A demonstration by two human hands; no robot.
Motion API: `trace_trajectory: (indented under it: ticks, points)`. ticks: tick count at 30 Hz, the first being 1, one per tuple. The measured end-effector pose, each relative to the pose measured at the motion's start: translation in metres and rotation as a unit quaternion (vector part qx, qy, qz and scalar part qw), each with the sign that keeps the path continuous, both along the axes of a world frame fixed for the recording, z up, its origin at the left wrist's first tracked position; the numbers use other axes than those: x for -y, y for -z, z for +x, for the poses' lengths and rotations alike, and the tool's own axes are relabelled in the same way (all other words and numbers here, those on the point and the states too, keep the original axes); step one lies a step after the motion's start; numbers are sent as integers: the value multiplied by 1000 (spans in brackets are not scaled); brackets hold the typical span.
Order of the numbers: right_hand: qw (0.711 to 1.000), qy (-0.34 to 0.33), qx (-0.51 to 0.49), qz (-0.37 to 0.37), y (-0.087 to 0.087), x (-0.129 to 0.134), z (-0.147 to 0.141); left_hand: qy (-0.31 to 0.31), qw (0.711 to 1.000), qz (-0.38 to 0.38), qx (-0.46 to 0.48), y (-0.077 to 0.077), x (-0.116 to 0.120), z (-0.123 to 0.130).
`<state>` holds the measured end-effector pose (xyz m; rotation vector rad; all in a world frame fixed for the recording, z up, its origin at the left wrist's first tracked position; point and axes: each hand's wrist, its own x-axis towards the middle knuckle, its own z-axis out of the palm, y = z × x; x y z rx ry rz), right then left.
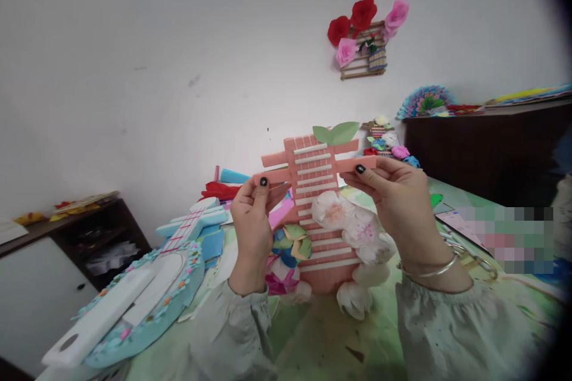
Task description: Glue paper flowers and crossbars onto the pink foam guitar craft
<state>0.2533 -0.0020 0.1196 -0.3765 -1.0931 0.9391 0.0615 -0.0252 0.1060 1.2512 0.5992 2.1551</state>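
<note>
A pink paper craft shaped like a lute [328, 277] stands upright over the table between my hands. White paper strips [313, 181] cross its front in rows, and two green paper leaves [337, 133] sit at its top. White paper flowers [333, 209] cover its right side; a green and blue paper flower [292, 242] is at the lower left. My left hand [255, 214] pinches the lower left peg between thumb and fingers. On the other side, my right hand [397, 196] pinches the lower right peg the same way.
A light blue lute-shaped craft [179, 297] lies on the left of the green-covered table [330, 339]. Behind are coloured paper rolls [235, 176] and a small flower craft [388, 141]. Cabinets stand left [40, 292] and right [482, 155]. Paper flowers on a wooden frame [364, 74] hang on the wall.
</note>
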Motion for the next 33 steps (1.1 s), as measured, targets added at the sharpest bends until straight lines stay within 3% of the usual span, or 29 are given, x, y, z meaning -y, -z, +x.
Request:
trace_trajectory:
  ticks: [33]
  points:
    - [999, -44, -25, -7, 3, -6, -4, -22, 1000, -10, 6, -2, 6, 4]
